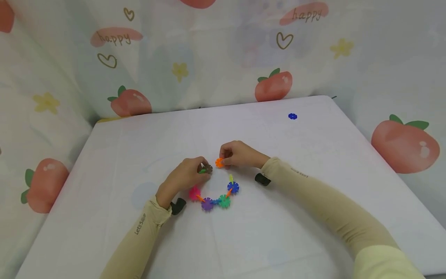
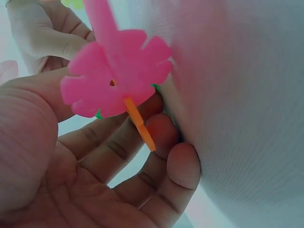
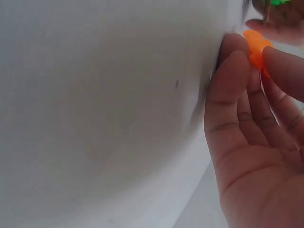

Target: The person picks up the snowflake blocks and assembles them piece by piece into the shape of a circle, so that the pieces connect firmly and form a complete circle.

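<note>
A curved chain of notched plastic interlocking discs lies on the table. It runs from a brown disc (image 1: 208, 169) through green (image 1: 202, 170), pink (image 1: 194, 193), purple (image 1: 207, 204), teal (image 1: 224, 201) and blue (image 1: 233, 187) to a yellow disc (image 1: 231, 178) seen edge-on. My left hand (image 1: 184, 174) holds the chain at its brown and green end, the fingers partly hiding the green piece. In the left wrist view the pink disc (image 2: 142, 61) hides the fingertips' grip. Just right of the brown disc, my right hand (image 1: 242, 154) pinches a separate orange disc (image 1: 218, 162) between thumb and fingers.
A loose dark blue disc (image 1: 292, 116) lies toward the table's back right corner. A white cloth covers the table (image 1: 156, 240). Behind it hangs a curtain (image 1: 223, 58) printed with fruit and flowers. Black wrist-camera mounts (image 1: 262, 179) sit under both wrists.
</note>
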`<state>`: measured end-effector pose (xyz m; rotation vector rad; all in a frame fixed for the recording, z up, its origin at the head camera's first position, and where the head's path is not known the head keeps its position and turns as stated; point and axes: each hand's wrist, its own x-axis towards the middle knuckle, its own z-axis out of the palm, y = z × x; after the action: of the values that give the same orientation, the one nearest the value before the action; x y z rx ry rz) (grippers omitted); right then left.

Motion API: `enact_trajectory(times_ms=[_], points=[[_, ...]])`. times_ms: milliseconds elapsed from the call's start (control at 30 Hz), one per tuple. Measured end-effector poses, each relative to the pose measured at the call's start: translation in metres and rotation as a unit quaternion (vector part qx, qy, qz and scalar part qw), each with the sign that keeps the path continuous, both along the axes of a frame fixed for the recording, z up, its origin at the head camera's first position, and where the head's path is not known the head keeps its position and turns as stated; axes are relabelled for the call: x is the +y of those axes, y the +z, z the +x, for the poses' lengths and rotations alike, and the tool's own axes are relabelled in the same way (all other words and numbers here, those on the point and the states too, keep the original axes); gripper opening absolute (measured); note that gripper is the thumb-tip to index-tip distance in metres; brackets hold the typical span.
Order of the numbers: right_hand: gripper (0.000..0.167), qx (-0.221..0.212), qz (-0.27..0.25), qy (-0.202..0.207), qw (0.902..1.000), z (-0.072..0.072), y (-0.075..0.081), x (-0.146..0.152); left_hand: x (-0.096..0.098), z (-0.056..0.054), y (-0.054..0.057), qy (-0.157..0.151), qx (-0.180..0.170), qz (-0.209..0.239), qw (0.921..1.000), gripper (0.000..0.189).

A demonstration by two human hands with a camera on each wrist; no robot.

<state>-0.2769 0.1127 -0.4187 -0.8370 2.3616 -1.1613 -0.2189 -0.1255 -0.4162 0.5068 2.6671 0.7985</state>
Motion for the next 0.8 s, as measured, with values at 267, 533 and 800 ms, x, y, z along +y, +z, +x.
enact_trajectory(times_ms=[267,533,800], points=[[0.014,-0.014,-0.004,0.031,0.9994,0.01,-0.001,-0.012,-0.002,0.0,-0.002,-0.002,0.001,0.015,0.9999,0.035],[0.017,0.025,-0.019,0.037,0.9988,0.016,-0.002,-0.017,-0.001,0.0,-0.004,-0.015,0.018,0.031,0.9993,0.03],[0.021,0.064,-0.016,0.031,0.9974,0.022,0.0,-0.024,0.0,0.002,-0.004,-0.032,0.057,0.035,0.9973,0.023]])
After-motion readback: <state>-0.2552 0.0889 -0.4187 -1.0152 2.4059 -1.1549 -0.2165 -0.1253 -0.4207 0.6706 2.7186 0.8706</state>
